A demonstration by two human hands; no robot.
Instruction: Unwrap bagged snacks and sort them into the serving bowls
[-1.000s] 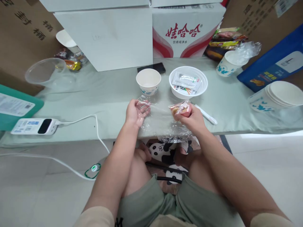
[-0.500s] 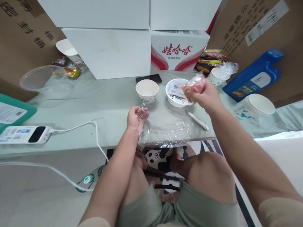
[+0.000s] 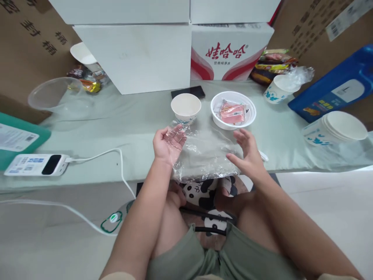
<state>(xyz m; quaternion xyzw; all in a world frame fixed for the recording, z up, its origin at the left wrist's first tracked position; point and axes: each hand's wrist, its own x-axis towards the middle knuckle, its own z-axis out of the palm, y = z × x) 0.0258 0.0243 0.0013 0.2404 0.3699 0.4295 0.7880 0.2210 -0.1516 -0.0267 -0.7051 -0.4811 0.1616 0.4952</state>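
My left hand [image 3: 169,146] is palm up, its fingers loosely curled and apart, with a corner of a clear plastic sheet [image 3: 208,155] lying over them. The sheet spreads crumpled across the front edge of the table. At its right side is my right hand [image 3: 247,153], thumb and fingers apart, nothing in it. Partly hidden behind that hand lies a white pen [image 3: 264,155]. A pink wrapped packet [image 3: 232,113] rests on other packets inside a white round bowl [image 3: 215,119], just beyond my right fingers. Behind my left fingers stands a paper bowl [image 3: 185,107].
A black phone [image 3: 198,91] lies behind the paper bowl. To the right are a paper cup [image 3: 274,91], a blue bottle [image 3: 323,91] and stacked paper cups [image 3: 323,130]. A corded power bank [image 3: 36,165] and a clear plastic bowl [image 3: 54,95] are left. Boxes [image 3: 145,58] stand behind.
My right hand has let go of the pink packet, now in the white bowl, and has come back toward the plastic sheet. My left hand stays under the sheet's corner, opened slightly more.
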